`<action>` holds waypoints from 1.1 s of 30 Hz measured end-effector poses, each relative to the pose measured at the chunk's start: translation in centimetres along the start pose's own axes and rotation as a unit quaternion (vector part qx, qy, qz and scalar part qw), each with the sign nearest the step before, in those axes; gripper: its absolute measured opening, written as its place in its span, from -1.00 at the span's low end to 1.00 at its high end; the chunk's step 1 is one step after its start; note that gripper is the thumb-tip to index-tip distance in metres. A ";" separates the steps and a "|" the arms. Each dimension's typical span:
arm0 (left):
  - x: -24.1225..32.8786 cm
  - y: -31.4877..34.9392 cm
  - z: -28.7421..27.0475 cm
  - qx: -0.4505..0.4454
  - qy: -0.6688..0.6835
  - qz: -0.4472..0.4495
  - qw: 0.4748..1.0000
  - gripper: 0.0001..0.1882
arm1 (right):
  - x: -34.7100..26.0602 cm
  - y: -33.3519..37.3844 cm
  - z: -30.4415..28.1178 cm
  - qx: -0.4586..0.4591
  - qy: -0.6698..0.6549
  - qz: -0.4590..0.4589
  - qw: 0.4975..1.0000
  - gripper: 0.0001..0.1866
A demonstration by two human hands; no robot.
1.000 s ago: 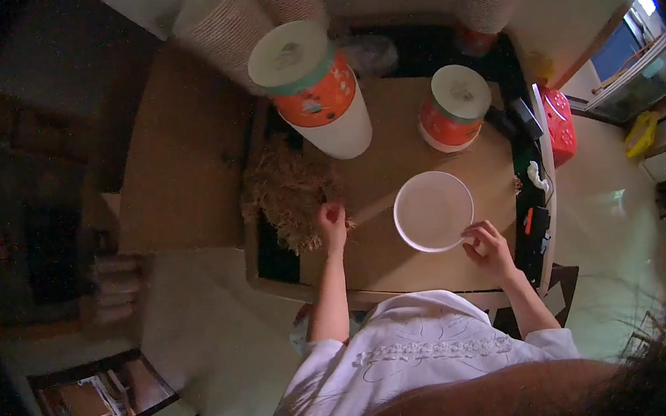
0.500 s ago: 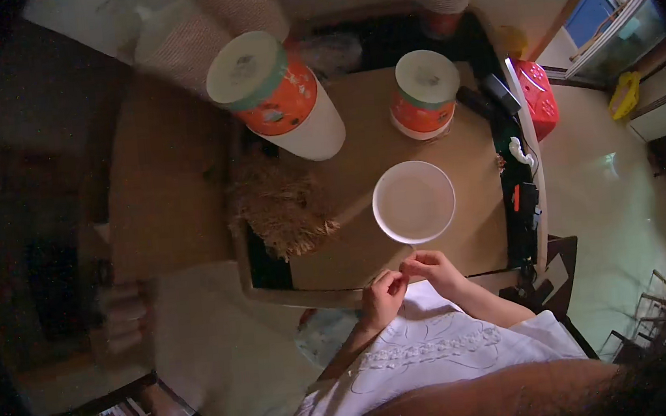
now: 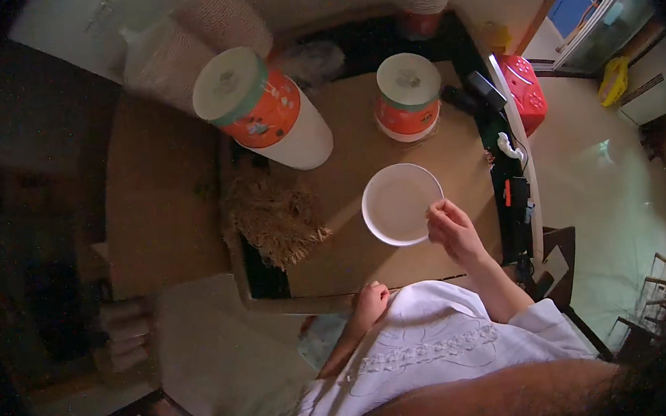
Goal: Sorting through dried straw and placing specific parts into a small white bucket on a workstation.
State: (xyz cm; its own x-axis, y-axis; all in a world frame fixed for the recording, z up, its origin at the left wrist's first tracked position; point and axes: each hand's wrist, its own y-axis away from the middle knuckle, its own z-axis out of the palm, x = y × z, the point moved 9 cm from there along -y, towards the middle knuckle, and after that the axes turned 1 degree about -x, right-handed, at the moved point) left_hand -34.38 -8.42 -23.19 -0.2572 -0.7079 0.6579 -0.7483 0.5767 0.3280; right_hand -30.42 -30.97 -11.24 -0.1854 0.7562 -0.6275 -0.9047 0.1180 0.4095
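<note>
A shallow white bowl (image 3: 401,205) stands upright on the brown board on the table. Over the bowl's right rim is my right hand (image 3: 454,231), its fingertips pinched together; whatever they hold, if anything, is too small to make out. My left hand (image 3: 370,303) rests by the table's front edge against the white garment, fingers curled, and what is inside them is hidden. Left of the bowl lies a tangled heap of brown, straw-like fibres (image 3: 277,217).
Behind the bowl stand a tall stack of orange-and-white tubs (image 3: 270,118) and a shorter orange one (image 3: 408,94). Small dark devices (image 3: 485,92) and a crumpled white scrap (image 3: 509,146) line the table's right side. A red plastic stool (image 3: 523,92) is beyond it.
My hands have parted. The right one has moved up and forward from the front edge to the bowl's right rim; the left has drawn back slightly. My view has shifted a little.
</note>
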 end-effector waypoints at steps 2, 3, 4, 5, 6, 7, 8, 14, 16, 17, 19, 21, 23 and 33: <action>1.9 -0.7 -0.5 -0.042 0.109 0.039 0.992 -0.90 | 0.2 0.1 0.2 -0.004 0.025 0.004 1.000 -0.89; 2.7 -1.4 -1.1 -0.043 0.109 0.040 0.992 -0.90 | 0.1 0.3 0.6 -0.011 0.077 -0.001 0.997 -0.89; 4.9 -2.3 -3.3 0.005 0.082 0.075 0.994 -0.89 | 0.0 0.5 1.1 -0.018 0.128 -0.005 0.992 -0.88; 6.8 -2.9 -5.3 0.055 0.054 0.107 0.991 -0.86 | 0.1 0.8 1.4 -0.005 0.171 0.000 0.985 -0.86; 6.9 -3.5 -6.0 0.063 0.268 0.067 0.959 -0.84 | 0.6 0.9 1.4 -0.005 0.170 -0.001 0.985 -0.86; 6.9 -4.1 -6.3 0.068 0.468 0.024 0.881 -0.82 | 0.4 0.9 1.9 -0.037 0.252 -0.074 0.964 -0.86; 9.5 -5.1 -8.2 0.067 0.477 0.030 0.876 -0.81 | 0.0 1.3 2.4 -0.064 0.330 -0.145 0.931 -0.87; 13.8 -6.5 -10.5 0.030 0.455 0.052 0.888 -0.85 | 1.0 2.6 3.1 -0.063 0.386 -0.039 0.919 -0.92; 13.8 -6.6 -11.0 0.071 0.392 0.084 0.914 -0.88 | 0.6 2.7 3.3 -0.071 0.413 -0.116 0.901 -0.89; 14.2 -6.5 -11.7 0.112 0.326 0.116 0.931 -0.91 | 0.9 2.6 3.0 -0.069 0.412 -0.117 0.901 -0.89; 14.4 -6.3 -11.6 0.129 0.290 0.108 0.942 -0.95 | 1.5 2.2 1.8 -0.031 0.432 -0.085 0.897 -0.88; 14.5 -6.3 -11.8 0.149 0.252 0.099 0.951 -0.97 | 1.3 2.2 2.1 -0.027 0.446 -0.067 0.892 -0.89; 15.7 -6.2 -12.5 0.181 0.162 0.151 0.958 -0.88 | 1.6 2.0 1.9 -0.021 0.460 -0.048 0.886 -0.90; 11.2 -7.6 -8.7 0.072 0.338 0.022 0.938 -0.80 | 3.0 0.7 1.6 -0.074 0.349 -0.012 0.934 -0.86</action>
State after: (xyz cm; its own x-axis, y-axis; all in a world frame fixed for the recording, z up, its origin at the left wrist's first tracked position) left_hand -26.26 -17.25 -12.43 0.1199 -0.2357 0.9644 -0.8334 0.5041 0.2267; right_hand -31.00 -27.61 -11.77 -0.3228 0.1451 -0.9353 -0.9453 -0.0007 0.3261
